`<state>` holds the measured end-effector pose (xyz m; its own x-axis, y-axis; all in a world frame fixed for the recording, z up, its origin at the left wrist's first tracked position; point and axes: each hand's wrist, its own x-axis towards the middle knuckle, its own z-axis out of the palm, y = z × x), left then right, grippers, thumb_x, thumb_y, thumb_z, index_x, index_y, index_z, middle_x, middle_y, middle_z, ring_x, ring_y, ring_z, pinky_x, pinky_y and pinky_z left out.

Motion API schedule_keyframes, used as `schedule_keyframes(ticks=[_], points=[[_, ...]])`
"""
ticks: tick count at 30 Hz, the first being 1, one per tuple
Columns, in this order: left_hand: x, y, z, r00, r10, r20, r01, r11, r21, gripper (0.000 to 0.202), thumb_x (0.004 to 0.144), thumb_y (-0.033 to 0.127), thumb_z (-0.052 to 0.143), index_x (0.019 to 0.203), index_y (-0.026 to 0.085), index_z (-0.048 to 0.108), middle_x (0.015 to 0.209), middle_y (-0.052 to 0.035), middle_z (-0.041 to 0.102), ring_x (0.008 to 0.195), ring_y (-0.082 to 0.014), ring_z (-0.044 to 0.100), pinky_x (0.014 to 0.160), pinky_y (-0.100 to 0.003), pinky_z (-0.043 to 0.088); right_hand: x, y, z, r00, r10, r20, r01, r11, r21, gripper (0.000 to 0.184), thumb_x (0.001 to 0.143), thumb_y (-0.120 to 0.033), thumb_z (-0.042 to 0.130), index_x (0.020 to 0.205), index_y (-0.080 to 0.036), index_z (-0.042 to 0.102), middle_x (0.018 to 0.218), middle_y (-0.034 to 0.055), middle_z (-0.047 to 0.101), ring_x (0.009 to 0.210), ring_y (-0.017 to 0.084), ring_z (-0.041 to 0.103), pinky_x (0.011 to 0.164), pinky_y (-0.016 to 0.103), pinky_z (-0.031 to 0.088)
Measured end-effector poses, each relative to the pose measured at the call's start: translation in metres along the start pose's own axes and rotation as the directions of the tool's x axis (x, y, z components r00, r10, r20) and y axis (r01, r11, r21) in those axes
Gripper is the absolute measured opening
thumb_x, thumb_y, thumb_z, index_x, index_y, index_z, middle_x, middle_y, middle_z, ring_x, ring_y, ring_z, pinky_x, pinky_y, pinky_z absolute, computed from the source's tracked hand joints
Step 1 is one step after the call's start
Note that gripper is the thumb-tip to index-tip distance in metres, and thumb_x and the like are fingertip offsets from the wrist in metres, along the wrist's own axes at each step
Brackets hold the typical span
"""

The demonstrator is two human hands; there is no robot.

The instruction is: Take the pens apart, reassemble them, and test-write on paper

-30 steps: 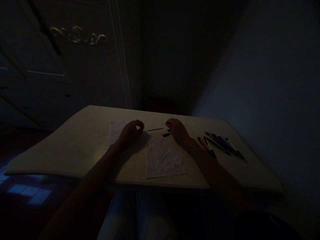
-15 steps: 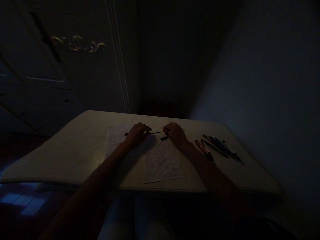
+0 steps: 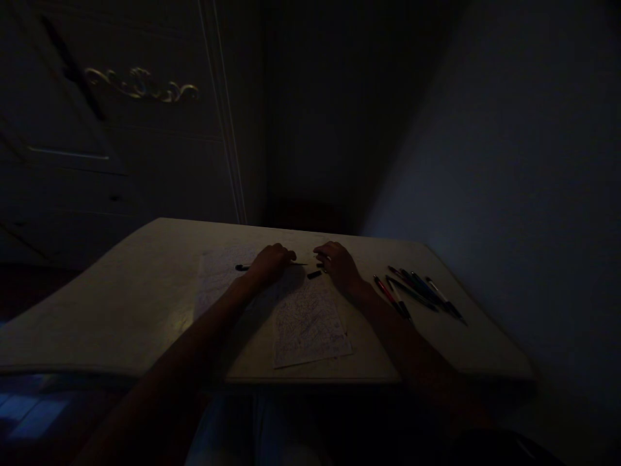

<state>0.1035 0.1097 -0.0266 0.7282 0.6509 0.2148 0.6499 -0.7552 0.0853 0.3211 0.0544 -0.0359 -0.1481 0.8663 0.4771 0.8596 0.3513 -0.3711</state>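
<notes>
A dark pen (image 3: 241, 267) is clasped in the curled left hand (image 3: 269, 263) on the table (image 3: 145, 291), above a scribbled sheet (image 3: 308, 323). The right hand (image 3: 338, 265) is rested beside a small black cap (image 3: 314, 274); its grip cannot be told.

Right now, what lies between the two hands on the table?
In the head view, a thin dark rod runs from the left hand toward the right hand. A small black piece lies just below it on the paper.
</notes>
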Motion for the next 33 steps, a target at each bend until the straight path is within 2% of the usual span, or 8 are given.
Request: schedule_keyframes(ticks=[3,6,10,15,22,25,28,33], points=[[0.0,-0.002,0.005,1.0,0.015,-0.019,-0.015,1.0,0.001,0.033,0.086,0.006,0.05,0.106,0.019,0.072,0.097,-0.0126,0.073,0.098,-0.027,0.064,0.083,-0.036,0.046,0.001,0.001,0.001,0.999,0.038,-0.017,-0.037,0.996,0.082,0.019,0.085,-0.01,0.062,0.098,-0.019,0.074,0.101,0.0097,0.071,0.098,0.023,0.063,0.093,0.039,0.048],[0.0,-0.006,0.01,0.998,-0.03,-0.05,0.028,0.999,-0.039,0.032,0.084,0.005,0.051,0.103,0.019,0.072,0.096,-0.0118,0.073,0.095,-0.0271,0.066,0.084,-0.037,0.045,0.001,0.001,0.003,0.99,0.136,-0.047,-0.118,0.954,0.275,0.019,0.084,-0.014,0.061,0.096,-0.02,0.074,0.102,0.008,0.073,0.096,0.021,0.066,0.09,0.037,0.051],[0.0,-0.012,0.01,0.989,-0.084,-0.118,0.07,0.99,-0.121,0.029,0.091,0.012,0.048,0.105,0.019,0.072,0.102,-0.0104,0.074,0.093,-0.0246,0.068,0.086,-0.037,0.046,0.002,0.001,0.005,0.97,0.225,-0.087,-0.171,0.896,0.411,0.019,0.082,-0.021,0.062,0.096,-0.021,0.074,0.102,0.0068,0.074,0.092,0.02,0.068,0.087,0.036,0.053],[-0.004,-0.006,0.004,0.969,-0.113,-0.22,0.069,0.977,-0.2,0.034,0.09,0.009,0.045,0.108,0.018,0.073,0.102,-0.0094,0.073,0.091,-0.0215,0.068,0.085,-0.034,0.048,0.001,-0.004,0.004,0.971,0.217,-0.099,-0.152,0.883,0.445,0.019,0.081,-0.023,0.063,0.096,-0.019,0.074,0.1,0.0082,0.075,0.091,0.02,0.069,0.085,0.035,0.054],[-0.007,0.002,0.011,0.969,-0.115,-0.219,0.014,0.91,-0.414,0.045,0.079,-0.001,0.043,0.105,0.019,0.075,0.093,-0.0065,0.071,0.076,-0.0158,0.066,0.076,-0.029,0.053,0.002,-0.008,0.001,0.975,0.206,-0.089,-0.141,0.872,0.469,0.019,0.082,-0.025,0.065,0.097,-0.02,0.074,0.102,0.0077,0.075,0.092,0.021,0.068,0.086,0.035,0.054],[-0.008,0.001,0.013,0.97,-0.112,-0.216,0.015,0.913,-0.407,0.04,0.084,0.003,0.045,0.104,0.019,0.075,0.095,-0.0077,0.072,0.081,-0.0174,0.067,0.078,-0.031,0.053,0.001,-0.006,0.0,0.977,0.186,-0.106,-0.124,0.894,0.431,0.017,0.082,-0.024,0.064,0.095,-0.02,0.075,0.101,0.0074,0.075,0.092,0.021,0.068,0.085,0.035,0.054],[-0.009,0.003,0.011,0.969,-0.123,-0.215,0.035,0.928,-0.372,0.03,0.092,0.014,0.049,0.104,0.02,0.076,0.099,-0.0087,0.073,0.086,-0.0197,0.068,0.08,-0.032,0.052,0.001,-0.003,0.0,0.98,0.168,-0.106,-0.115,0.915,0.387,0.016,0.082,-0.02,0.064,0.093,-0.02,0.074,0.1,0.0073,0.075,0.093,0.021,0.068,0.085,0.035,0.053],[-0.008,0.018,0.007,0.984,-0.105,-0.147,0.056,0.951,-0.305,0.026,0.094,0.023,0.053,0.105,0.023,0.076,0.097,-0.007,0.074,0.085,-0.0202,0.068,0.079,-0.031,0.051,0.0,0.001,0.001,0.986,0.142,-0.09,-0.109,0.949,0.297,0.016,0.083,-0.016,0.063,0.093,-0.018,0.074,0.1,0.0083,0.074,0.094,0.021,0.068,0.088,0.036,0.052]])
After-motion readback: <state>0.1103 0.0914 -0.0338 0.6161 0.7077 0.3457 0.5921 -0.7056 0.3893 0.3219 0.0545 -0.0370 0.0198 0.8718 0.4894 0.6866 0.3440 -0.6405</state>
